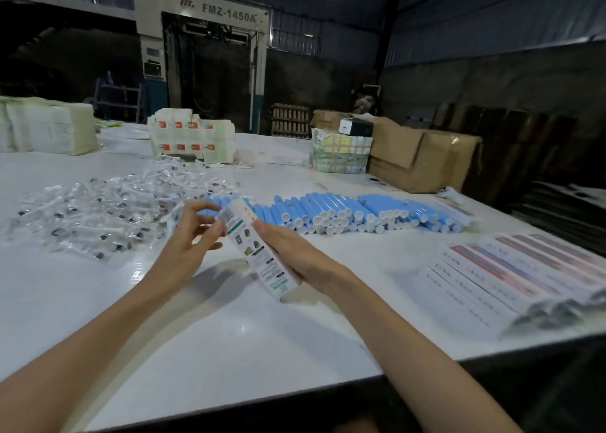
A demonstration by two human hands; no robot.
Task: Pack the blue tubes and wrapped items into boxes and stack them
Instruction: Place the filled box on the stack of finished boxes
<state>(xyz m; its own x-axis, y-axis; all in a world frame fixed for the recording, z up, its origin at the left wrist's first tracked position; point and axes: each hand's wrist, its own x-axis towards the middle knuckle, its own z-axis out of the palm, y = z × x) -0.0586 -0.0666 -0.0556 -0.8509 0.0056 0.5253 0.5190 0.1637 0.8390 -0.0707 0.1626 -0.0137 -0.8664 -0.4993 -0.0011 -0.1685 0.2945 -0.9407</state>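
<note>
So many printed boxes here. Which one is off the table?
The slanted box gripped between the left hand and right hand. The flat boxes lie in rows at the right; the stacked boxes sit far back.

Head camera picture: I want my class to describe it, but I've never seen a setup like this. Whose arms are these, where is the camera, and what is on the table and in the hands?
There is no machine here. One wide-angle camera is worn on a person's head and looks forward and down, so the two bare arms are the wearer's own. The right hand holds a narrow white printed cardboard box, while the left hand pinches its upper end. On the white table lie a row of light-blue plastic tubes with white caps, a heap of small clear-wrapped items to the left, and flat printed cartons fanned out on the right. More white boxes stand stacked farther back.
</note>
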